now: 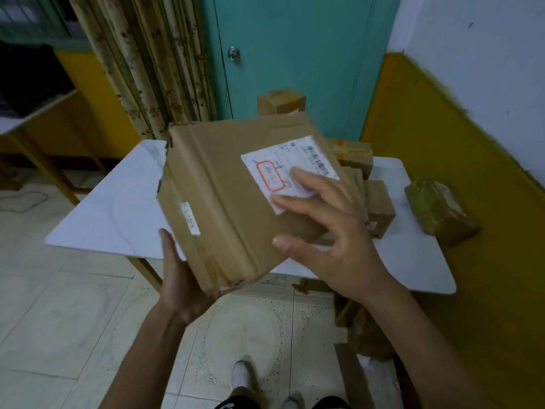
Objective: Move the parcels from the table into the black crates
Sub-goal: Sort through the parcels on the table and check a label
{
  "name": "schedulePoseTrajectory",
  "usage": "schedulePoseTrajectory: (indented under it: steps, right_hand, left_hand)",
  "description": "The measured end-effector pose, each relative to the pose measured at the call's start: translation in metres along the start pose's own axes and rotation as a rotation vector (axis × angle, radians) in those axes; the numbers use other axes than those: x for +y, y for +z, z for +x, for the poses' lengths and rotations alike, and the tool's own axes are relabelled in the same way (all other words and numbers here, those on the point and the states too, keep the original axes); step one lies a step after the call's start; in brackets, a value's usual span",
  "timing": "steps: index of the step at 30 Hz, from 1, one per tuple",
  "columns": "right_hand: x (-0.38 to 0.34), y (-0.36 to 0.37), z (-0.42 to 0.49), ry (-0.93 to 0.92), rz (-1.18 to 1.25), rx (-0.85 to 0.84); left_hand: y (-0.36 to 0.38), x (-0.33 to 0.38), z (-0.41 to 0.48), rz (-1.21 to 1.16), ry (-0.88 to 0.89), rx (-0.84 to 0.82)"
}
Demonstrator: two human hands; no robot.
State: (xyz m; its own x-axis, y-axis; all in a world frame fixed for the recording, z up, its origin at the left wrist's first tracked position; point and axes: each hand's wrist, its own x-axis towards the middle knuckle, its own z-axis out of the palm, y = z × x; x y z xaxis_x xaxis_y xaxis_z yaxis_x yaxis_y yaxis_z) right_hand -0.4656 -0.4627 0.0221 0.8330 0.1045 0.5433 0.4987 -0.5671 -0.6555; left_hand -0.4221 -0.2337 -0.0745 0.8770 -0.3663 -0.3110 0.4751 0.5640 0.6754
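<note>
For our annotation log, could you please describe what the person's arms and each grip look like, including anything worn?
The left forearm and right forearm are bare to the picture's edge; no sleeve shows. The left grip and right grip are bare hands: no glove, ring, watch or wristband is visible.

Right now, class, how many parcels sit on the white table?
4: cardboard box at back, taped yellow box, brown box, wrapped packet far right. The held brown carton may hide more.
</note>
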Motion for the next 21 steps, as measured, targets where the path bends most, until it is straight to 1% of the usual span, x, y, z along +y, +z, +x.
schedulePoseTrajectory:
  steps: [2,4,5,6,8,10,12,14,16,17,19,20,21]
  right_hand:
    - [0.003,0.002,-0.005,0.153,-0.038,-0.026]
    - [0.006,0.006,-0.009,0.365,0.022,-0.037]
    - [0.009,0.008,-0.011,0.438,0.038,-0.055]
    - [0.013,0.010,-0.012,0.456,0.027,-0.075]
    - [0.023,0.013,-0.014,0.401,0.052,-0.065]
    - [0.029,0.015,-0.014,0.384,0.126,0.022]
    - [0.030,0.022,-0.015,0.395,0.156,0.207]
    - [0.024,0.028,-0.017,0.474,0.241,0.400]
    - [0.021,0.030,-0.020,0.626,0.414,0.506]
    - [0.024,0.029,-0.021,0.691,0.549,0.513]
    - [0.034,0.025,-0.021,0.764,0.920,0.431]
    - [0.039,0.023,-0.020,0.780,1.074,0.345]
    - [0.046,0.020,-0.019,0.780,1.162,0.265]
  left_hand:
    - [0.012,0.010,-0.003,-0.026,0.019,-0.109]
    - [0.020,0.011,0.000,-0.010,0.035,-0.107]
    - [0.020,0.008,0.004,0.044,0.065,-0.076]
    - [0.022,0.002,0.008,0.100,0.094,-0.071]
    - [0.026,-0.007,0.015,0.158,0.149,-0.004]
    - [0.033,-0.014,0.017,0.131,0.164,0.051]
    - [0.037,-0.023,0.021,0.075,0.188,0.071]
    - [0.038,-0.030,0.025,0.102,0.226,0.092]
    - [0.036,-0.031,0.029,0.174,0.267,0.063]
    - [0.034,-0.030,0.030,0.211,0.272,0.044]
    - [0.029,-0.027,0.031,0.359,0.279,0.010]
    - [0.029,-0.025,0.030,0.504,0.293,0.001]
    - [0.031,-0.023,0.030,0.683,0.316,-0.019]
